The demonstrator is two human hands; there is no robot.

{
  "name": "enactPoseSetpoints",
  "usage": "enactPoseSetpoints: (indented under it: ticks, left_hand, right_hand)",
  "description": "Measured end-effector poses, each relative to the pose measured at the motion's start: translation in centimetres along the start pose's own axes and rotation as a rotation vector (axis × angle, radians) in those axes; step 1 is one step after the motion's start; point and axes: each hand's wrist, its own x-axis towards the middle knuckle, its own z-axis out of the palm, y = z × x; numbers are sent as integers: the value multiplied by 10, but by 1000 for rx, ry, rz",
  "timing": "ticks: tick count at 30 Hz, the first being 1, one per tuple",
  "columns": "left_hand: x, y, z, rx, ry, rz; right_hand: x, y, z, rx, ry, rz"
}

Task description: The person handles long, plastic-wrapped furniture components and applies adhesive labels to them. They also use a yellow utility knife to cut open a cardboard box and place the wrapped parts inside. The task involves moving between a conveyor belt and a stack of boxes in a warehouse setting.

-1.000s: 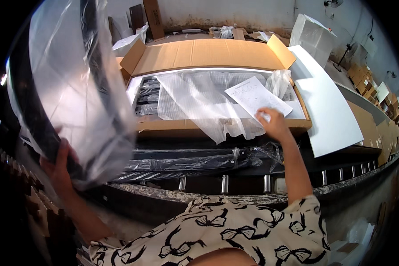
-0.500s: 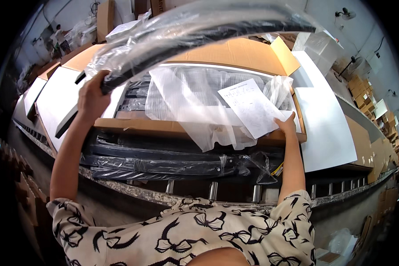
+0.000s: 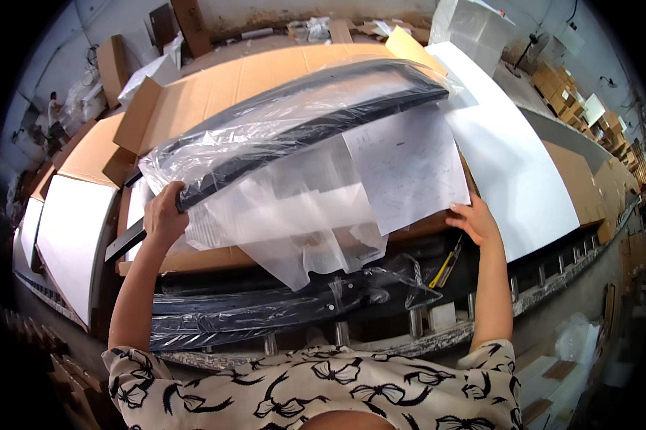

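My left hand is closed around the near left end of a long curved black frame in clear plastic wrap. This frame is held over the open cardboard box, slanting up to the right. With thumb and fingers my right hand grips the lower right corner of a white printed sheet of paper. The sheet's upper edge goes under the black frame. White translucent foam wrap lies across the box and hangs over its near edge, hiding most of the contents.
Plastic-wrapped black bars lie between the box and me, on the roller conveyor. A yellow utility knife is near my right forearm. White boards stand out at the right, and another white panel at the left.
The black frame has come down over the box, and my left hand has moved right and lower. The paper has been raised and turned, passing behind the frame. The view has shifted too.
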Motion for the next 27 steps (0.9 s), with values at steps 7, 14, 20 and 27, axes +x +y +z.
enactPoseSetpoints:
  ticks: [7, 14, 20, 27]
  left_hand:
    - [16, 1, 31, -15, -81, -62]
    - [13, -15, 16, 6, -1, -43]
    - [14, -16, 10, 44, 22, -91]
    - [1, -24, 2, 16, 4, -61]
  right_hand:
    - [68, 8, 37, -672, 157, -59]
    - [68, -3, 71, -416, 113, 151]
    - [63, -10, 100, -441, -176, 288]
    - [30, -25, 81, -471, -150, 79]
